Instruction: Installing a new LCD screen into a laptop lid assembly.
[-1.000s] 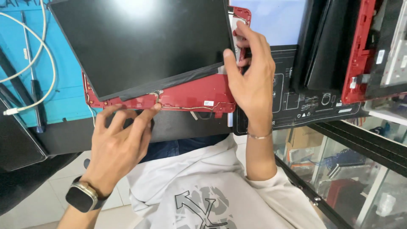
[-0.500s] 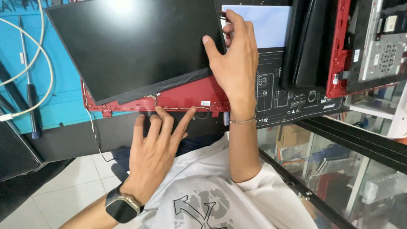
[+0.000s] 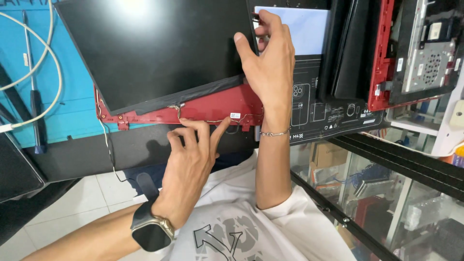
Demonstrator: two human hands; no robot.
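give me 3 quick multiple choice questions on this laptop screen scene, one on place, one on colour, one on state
1. Where does the right hand rest?
A. on the right edge of the black screen panel
B. on the screwdriver
C. on the floor

2. What colour is the lid shell under the panel?
A. blue
B. red
C. silver

3. How does the panel sit in the shell?
A. flat and square
B. skewed, its lower edge at an angle to the shell's
C. folded in half

Answers:
1 A, fingers grip that edge.
2 B, red shows below the panel, where the left hand touches.
3 B, more red shows on the right than on the left.
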